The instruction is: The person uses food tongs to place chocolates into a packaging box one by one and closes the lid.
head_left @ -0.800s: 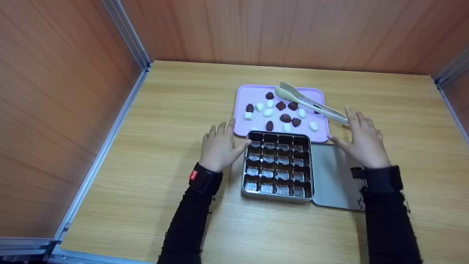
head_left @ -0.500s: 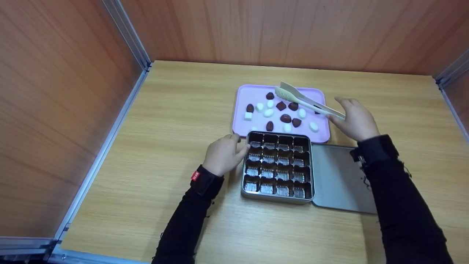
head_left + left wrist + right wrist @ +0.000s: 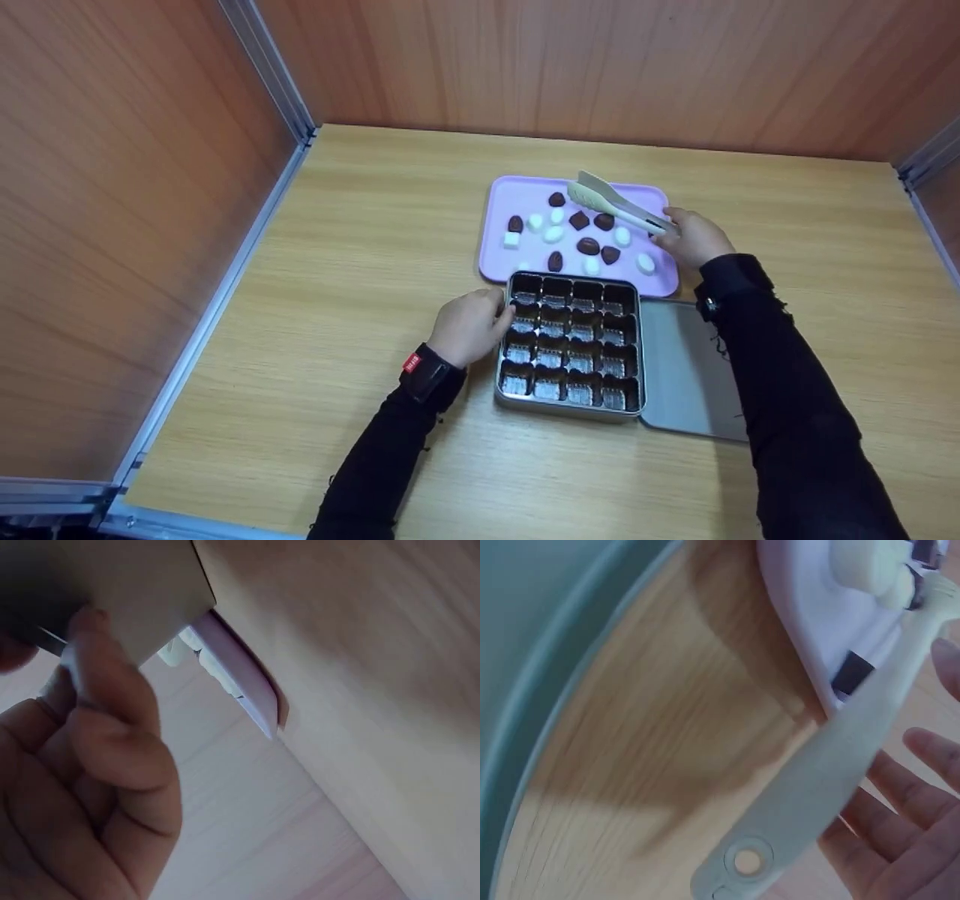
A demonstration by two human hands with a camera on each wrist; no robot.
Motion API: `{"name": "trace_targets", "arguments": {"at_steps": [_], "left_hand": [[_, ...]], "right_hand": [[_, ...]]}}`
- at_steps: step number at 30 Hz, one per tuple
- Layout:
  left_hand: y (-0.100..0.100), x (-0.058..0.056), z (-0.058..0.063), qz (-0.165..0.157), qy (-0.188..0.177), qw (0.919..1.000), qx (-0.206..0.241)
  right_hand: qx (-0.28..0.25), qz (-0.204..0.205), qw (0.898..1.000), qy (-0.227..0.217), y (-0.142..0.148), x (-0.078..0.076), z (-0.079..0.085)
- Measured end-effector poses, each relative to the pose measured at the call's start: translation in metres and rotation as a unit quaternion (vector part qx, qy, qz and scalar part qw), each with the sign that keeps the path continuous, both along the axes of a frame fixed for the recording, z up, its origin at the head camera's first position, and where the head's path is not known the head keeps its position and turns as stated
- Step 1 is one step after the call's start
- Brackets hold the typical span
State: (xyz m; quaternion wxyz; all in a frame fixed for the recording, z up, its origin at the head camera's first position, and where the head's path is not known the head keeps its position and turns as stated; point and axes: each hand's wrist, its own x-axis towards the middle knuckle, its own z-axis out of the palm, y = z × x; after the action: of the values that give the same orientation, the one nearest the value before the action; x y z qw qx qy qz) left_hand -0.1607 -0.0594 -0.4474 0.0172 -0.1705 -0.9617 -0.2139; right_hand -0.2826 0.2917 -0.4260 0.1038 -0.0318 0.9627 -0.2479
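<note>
My left hand [image 3: 469, 326] grips the left wall of an open metal tin [image 3: 570, 411], its thumb at the rim and its fingers curled against the outer side. In the left wrist view, fingers [image 3: 112, 690] touch the tin's grey wall [image 3: 150, 592]. Inside the tin sits a dark divided insert [image 3: 568, 334] with bare compartments. My right hand [image 3: 694, 236] is around the handle end of pale serving tongs [image 3: 619, 206], which lie across a purple tray [image 3: 495, 259]. The right wrist view shows loosely spread fingers [image 3: 877, 825] beyond the tongs' handle, some tips hidden behind it.
Brown chocolates [image 3: 589, 246] and white ones [image 3: 553, 234] are scattered over the tray, behind the tin. A flat grey lid [image 3: 686, 375] lies right of the tin, partly under the right sleeve. Wooden walls [image 3: 570, 67] bound the table at the back and sides.
My right hand has moved left and closed in around the tongs' handle. The left fingers, straight at first, have curled down against the tin's side. The tongs and tin stay put.
</note>
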Motion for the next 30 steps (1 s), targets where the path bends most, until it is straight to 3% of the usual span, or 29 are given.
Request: {"name": "trace_targets", "arguments": {"at_steps": [9,15,19,24,30], "left_hand": [[0.009,0.005,-0.006,0.0,0.087,0.996,-0.024],[0.011,0.005,-0.006,-0.001,0.079,0.9966,-0.022],[0.009,0.002,-0.007,-0.011,0.065,0.9975,-0.023],[0.006,-0.002,-0.008,-0.025,0.075,0.9966,-0.025],[0.004,-0.004,-0.008,-0.032,0.074,0.9965,-0.021]], "right_hand": [[0.071,0.012,0.997,0.03,0.008,-0.002,-0.015],[0.065,-0.01,0.997,0.034,0.008,0.0,-0.018],[0.059,-0.017,0.997,0.038,0.008,0.004,-0.011],[0.012,-0.002,0.999,0.037,0.017,0.012,0.004],[-0.016,0.019,0.999,0.043,0.039,0.034,0.024]]}}
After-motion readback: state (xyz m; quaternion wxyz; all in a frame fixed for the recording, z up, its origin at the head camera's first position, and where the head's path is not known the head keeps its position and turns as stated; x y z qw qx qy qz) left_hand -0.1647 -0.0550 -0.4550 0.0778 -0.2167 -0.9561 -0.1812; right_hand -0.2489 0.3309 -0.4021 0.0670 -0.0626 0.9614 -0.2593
